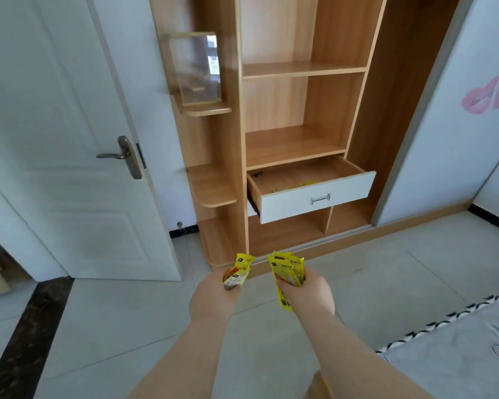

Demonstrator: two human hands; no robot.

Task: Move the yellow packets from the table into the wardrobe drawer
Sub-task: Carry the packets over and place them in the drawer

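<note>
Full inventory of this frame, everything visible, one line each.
yellow packets: several, exact count unclear, yellow, a bunch in each hand
drawer: one, white front, pulled open in the wardrobe, something yellow inside
wardrobe: one, light wood, straight ahead
clear box: one, transparent, upper side shelf of wardrobe
door: one, white, left
door handle: one, dark metal, on the door
heart stickers: two, pink, white panel at right
bed cover: one, grey, lower right
left hand: grips one bunch
right hand: grips the other bunch
</note>
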